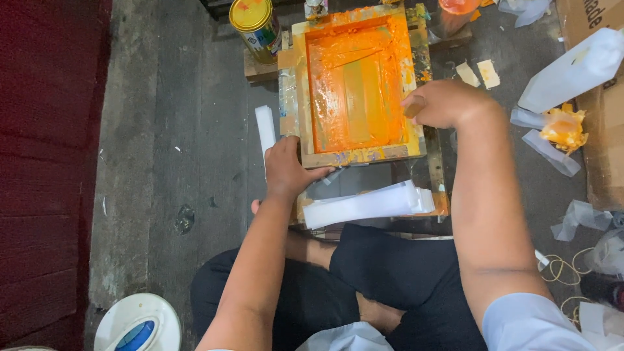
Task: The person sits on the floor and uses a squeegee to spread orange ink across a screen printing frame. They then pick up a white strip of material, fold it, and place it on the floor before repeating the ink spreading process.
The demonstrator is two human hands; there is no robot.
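A: Where's the left hand [286, 170]?

B: Centre of the frame, forearm running up from the bottom edge. It's curled over the lower left corner of the frame [354, 84], thumb along the bottom rail, fingers tucked round the edge. So it's closed on the wood.

A: And the right hand [443, 104]?

B: Upper right of centre, arm coming in from the lower right. It's a loose fist at the frame's right rail, with a small brown handle end [414, 108] poking out between thumb and fingers. What that handle belongs to I can't tell.

A: The frame itself?

B: Upper middle, a wooden screen lying flat, smeared thick with orange ink, on a low wooden stand.

A: What's around it?

B: A stack of white sheets [368, 205] just below the frame, near the knees. Another white strip [265, 127] stands just left of it, beside the left hand. A yellow-lidded tin [255, 26] sits at the upper left corner. To the right, a white jug [573, 71], an orange-stained rag [563, 128] and scraps of tape. A white round lid [138, 322] lies lower left.
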